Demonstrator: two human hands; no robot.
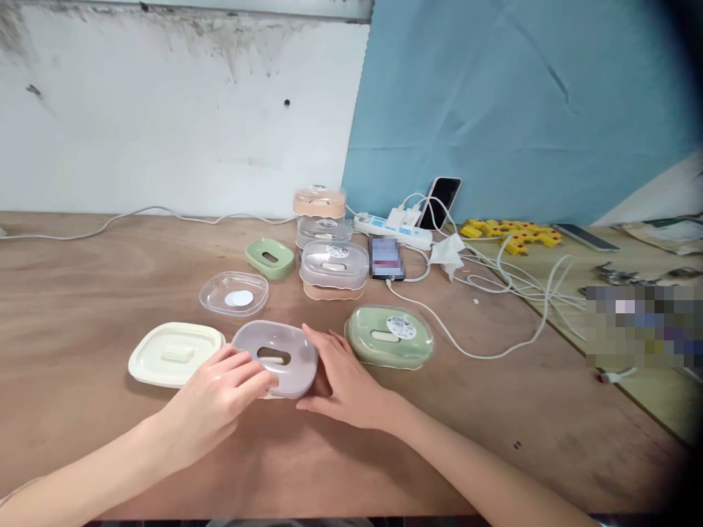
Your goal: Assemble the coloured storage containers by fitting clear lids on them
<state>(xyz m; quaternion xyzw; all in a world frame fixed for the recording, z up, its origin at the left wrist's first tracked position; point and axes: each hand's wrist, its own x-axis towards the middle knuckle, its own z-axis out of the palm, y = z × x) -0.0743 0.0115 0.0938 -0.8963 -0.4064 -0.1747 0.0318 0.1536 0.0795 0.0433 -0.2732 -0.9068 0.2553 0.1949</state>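
A grey-lilac soap-dish tray (277, 353) with a slot in its middle lies on the wooden table (82, 293) in front of me. My left hand (217, 399) curls round its near left edge, fingertips on the rim. My right hand (343, 380) rests against its right side, fingers closed along the edge. A cream tray (174, 353) lies just left of it. A clear lid (234, 293) with a white sticker sits behind. A green soap box (389, 337) under a clear lid stands to the right.
Farther back are a green tray (269, 258) and a stack of lidded soap boxes (329, 249). A power strip (392, 228), phones (387, 258), white cables (510, 285) and yellow blocks (513, 236) crowd the right. A white wall and blue sheet stand behind.
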